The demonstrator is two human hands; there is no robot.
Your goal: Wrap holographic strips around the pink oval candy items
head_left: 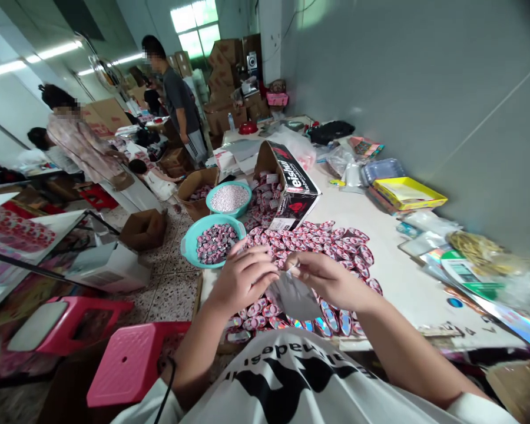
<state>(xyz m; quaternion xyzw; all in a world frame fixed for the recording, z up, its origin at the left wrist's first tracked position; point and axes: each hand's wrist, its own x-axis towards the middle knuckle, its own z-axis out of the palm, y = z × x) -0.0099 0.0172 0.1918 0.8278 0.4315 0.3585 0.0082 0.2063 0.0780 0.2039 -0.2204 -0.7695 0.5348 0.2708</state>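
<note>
My right hand (pixel 324 277) pinches the top edge of a small clear plastic bag (pixel 291 297), which hangs over the table. My left hand (pixel 247 274) is beside the bag on its left, fingers bent and slightly apart; whether its fingertips touch the bag is hard to tell. Many small pink and red shoe-shaped packs (pixel 344 247) lie spread on the table under and around both hands. Behind my left hand, a turquoise basin (pixel 189 241) holds small round pink and dark pieces. A second turquoise basin (pixel 246 206) holds pale pieces.
An open black printed box (pixel 298 188) lies tipped behind the packs, with more packs inside. A yellow tray (pixel 424 203), plastic bags and rubber bands (pixel 481 250) lie along the wall side. Pink stools (pixel 123 362) stand at left. Several people are further back at left.
</note>
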